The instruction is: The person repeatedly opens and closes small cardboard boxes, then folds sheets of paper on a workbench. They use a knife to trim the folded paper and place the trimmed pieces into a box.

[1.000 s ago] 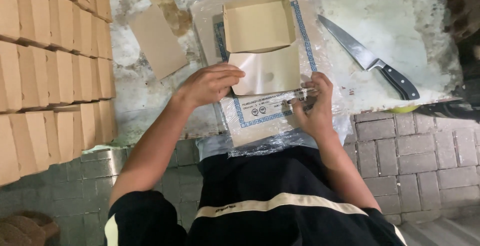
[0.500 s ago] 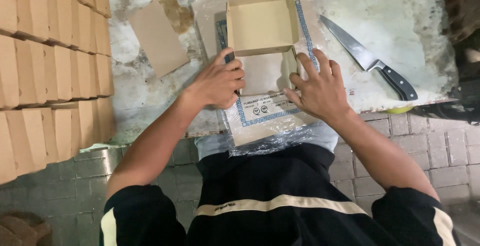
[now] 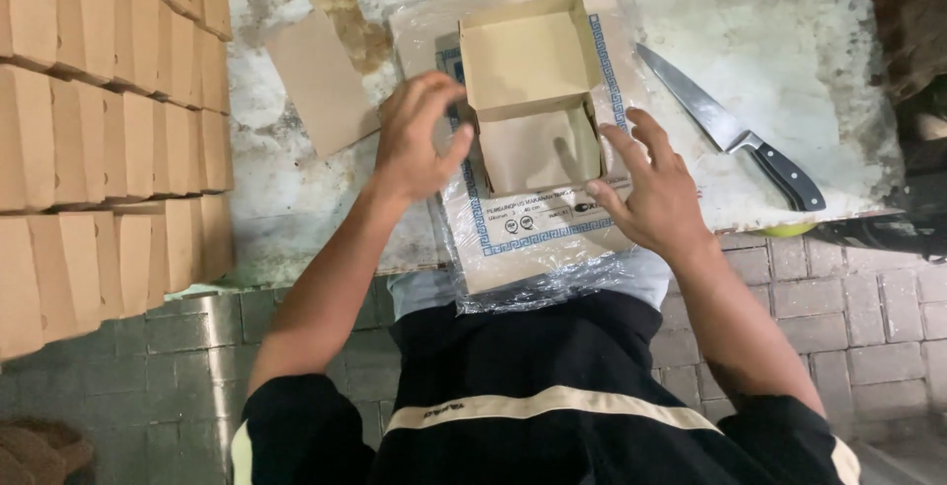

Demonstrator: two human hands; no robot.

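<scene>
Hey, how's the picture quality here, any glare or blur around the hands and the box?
Head view: glare on the plastic wrap; the cardboard box is sharp; left hand and right hand slightly soft; top-right corner dark.

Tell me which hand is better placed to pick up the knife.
The right hand: the knife lies on that side of the open cardboard box, its black handle angled towards it. The left hand sits across the box, farther away.
</scene>
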